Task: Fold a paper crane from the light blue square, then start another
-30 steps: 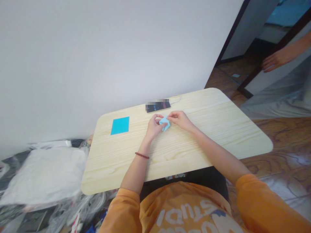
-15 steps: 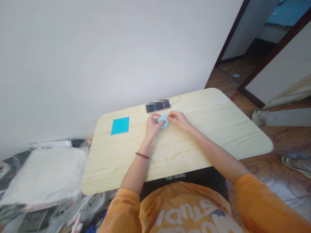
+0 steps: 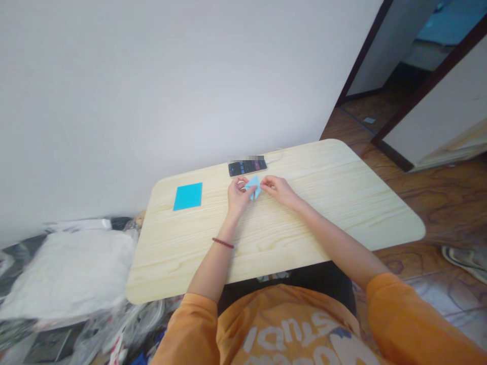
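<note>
A small folded piece of light blue paper (image 3: 254,187) is held just above the wooden table (image 3: 342,203), near its far edge. My left hand (image 3: 237,196) pinches the paper's left side with its fingers closed. My right hand (image 3: 277,188) pinches the right side, thumb and fingertips pressed together. A flat blue square of paper (image 3: 188,196) lies on the table to the left of my hands.
A phone (image 3: 247,166) with a white cable (image 3: 276,154) lies by the wall just behind my hands. White plastic bags (image 3: 64,274) are piled on the floor at the left. An open doorway (image 3: 403,61) and a wooden floor are at the right.
Another person's arm and grey clothing at the doorway have gone from view. The folded paper has shifted slightly up and left between my fingers, and its shape looks tighter.
</note>
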Demonstrator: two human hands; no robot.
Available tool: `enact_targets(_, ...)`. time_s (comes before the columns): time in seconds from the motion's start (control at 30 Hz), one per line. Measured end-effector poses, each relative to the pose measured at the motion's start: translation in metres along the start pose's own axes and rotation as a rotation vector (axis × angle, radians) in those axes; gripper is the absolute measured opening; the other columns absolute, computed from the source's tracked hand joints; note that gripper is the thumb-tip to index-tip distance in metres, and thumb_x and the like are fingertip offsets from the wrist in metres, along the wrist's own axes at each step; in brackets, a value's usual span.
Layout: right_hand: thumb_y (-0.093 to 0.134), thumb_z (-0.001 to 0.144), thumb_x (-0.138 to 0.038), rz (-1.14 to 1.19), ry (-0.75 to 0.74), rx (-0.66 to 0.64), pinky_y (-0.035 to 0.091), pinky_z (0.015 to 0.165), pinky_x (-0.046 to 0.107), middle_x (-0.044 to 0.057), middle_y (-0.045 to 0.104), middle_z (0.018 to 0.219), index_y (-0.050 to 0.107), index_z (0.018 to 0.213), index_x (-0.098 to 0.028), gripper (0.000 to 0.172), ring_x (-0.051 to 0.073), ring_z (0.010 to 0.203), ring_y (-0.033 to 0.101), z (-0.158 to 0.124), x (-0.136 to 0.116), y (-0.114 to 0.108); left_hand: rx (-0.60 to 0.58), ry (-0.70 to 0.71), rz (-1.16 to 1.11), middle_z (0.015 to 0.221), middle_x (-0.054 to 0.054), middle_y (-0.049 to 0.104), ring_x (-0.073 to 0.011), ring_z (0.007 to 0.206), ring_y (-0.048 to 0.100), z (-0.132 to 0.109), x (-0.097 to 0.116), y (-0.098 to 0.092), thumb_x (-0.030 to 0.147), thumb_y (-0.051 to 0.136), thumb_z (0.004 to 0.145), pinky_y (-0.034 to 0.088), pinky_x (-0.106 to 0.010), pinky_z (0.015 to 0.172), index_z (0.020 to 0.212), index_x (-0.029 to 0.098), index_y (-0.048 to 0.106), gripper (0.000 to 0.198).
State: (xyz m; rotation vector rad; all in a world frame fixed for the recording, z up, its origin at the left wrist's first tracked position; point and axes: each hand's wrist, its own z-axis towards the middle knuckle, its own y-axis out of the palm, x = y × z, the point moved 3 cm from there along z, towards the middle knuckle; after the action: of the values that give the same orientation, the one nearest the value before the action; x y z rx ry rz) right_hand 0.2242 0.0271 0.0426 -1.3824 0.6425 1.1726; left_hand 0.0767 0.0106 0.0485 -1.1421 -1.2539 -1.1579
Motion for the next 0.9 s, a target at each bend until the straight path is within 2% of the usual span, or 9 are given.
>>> enact_targets(0.17,0.055,0.078,-0.023,-0.108,-0.057,-0.022,0.039,0.064,0.026,0.002,0.058,0.07,0.054,0.072,-0.018,0.007,0.013,0.065,0.052,-0.001,-0.006,-0.001,-0.005,0.014,-0.011,0.064,0.004,0.063,-0.0074,0.044,0.052,0.002,-0.004,0.0,0.026,0.072,0.057,0.037,-0.017,0.044,0.08,0.02,0.042,0.038)
enact_targets(0.33,0.054,0.078,-0.017,-0.196,-0.109,-0.054,0.038,0.065,0.026,0.002,0.055,0.071,0.054,0.07,-0.017,0.008,0.013,0.064,0.049,-0.002,-0.011,-0.002,-0.065,-0.019,-0.01,0.061,0.004,0.064,-0.0088,0.045,0.054,0.006,-0.01,-0.003,0.027,0.073,0.056,0.04,-0.019,0.047,0.083,0.02,0.042,0.042)
enact_targets(0.57,0.055,0.077,-0.02,-0.144,-0.069,-0.091,0.037,0.063,0.025,0.001,0.058,0.068,0.058,0.069,-0.016,0.009,0.013,0.065,0.051,-0.002,-0.01,-0.005,-0.113,-0.059,0.024,0.061,0.004,0.064,-0.0094,0.047,0.056,0.006,-0.008,-0.005,0.026,0.073,0.055,0.041,-0.02,0.049,0.083,0.02,0.043,0.042)
enact_targets(0.73,0.057,0.074,-0.023,-0.096,-0.029,-0.08,0.037,0.06,0.025,0.0,0.058,0.064,0.06,0.068,-0.016,0.01,0.012,0.061,0.051,-0.001,-0.005,-0.005,-0.128,-0.038,0.081,0.061,0.004,0.063,-0.0088,0.046,0.054,0.005,-0.007,-0.005,0.025,0.073,0.054,0.039,-0.019,0.047,0.084,0.019,0.045,0.041)
enact_targets(0.9,0.058,0.073,-0.026,-0.07,-0.034,-0.073,0.037,0.06,0.024,0.0,0.059,0.064,0.061,0.069,-0.016,0.012,0.012,0.061,0.051,0.0,-0.004,-0.005,-0.137,-0.075,0.086,0.058,0.005,0.063,-0.0084,0.044,0.053,0.006,-0.008,-0.006,0.023,0.074,0.053,0.037,-0.017,0.046,0.083,0.02,0.042,0.044)
